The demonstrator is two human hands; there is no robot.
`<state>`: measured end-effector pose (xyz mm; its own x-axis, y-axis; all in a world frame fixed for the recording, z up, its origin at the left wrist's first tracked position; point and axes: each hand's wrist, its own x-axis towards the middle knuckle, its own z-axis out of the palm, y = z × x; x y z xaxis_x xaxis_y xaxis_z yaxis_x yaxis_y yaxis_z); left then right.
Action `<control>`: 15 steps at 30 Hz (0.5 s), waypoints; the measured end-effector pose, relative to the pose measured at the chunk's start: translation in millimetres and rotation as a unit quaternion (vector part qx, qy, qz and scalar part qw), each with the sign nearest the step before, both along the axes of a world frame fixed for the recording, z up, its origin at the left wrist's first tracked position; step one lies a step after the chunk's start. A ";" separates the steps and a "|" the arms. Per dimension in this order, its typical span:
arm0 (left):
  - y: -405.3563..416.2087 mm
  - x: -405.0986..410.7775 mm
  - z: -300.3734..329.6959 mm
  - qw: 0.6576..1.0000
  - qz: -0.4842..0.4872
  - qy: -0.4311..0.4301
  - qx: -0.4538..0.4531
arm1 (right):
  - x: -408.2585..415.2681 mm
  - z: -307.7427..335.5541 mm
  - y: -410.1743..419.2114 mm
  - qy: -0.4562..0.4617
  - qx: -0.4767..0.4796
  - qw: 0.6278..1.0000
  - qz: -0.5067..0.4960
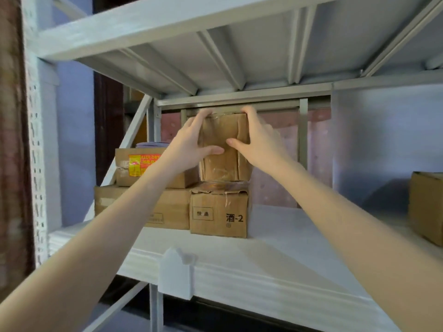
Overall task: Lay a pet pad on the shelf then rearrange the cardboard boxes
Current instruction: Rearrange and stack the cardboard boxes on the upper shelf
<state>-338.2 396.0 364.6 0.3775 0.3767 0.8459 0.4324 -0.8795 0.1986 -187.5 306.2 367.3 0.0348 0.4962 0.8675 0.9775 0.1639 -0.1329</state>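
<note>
A white pet pad [275, 255] lies spread over the shelf and hangs over its front edge. A tall brown cardboard box [223, 164] stands on top of a lower box printed "酒-2" [219, 212]. My left hand [196, 137] grips the tall box's left side and top corner. My right hand [251, 137] grips its right side, thumb on the front face. To the left, a box with a red and yellow label [143, 168] rests on a wide flat box [167, 209].
Another cardboard box [426, 207] stands at the shelf's right end. The upper shelf's underside [239, 56] sits just above the tall box. A white upright post [36, 140] stands at the left. A white tag [175, 274] hangs at the front edge.
</note>
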 end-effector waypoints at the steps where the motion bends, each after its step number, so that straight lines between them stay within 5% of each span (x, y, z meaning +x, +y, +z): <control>1: 6.8 -4.1 -2.9 1.000 0.004 0.001 -0.009 | -4.0 -2.5 7.7 0.006 -0.006 1.000 0.011; 15: 51.5 -33.9 -25.6 0.995 0.009 0.020 -0.100 | -41.4 -19.7 68.2 -0.039 -0.089 0.995 -0.015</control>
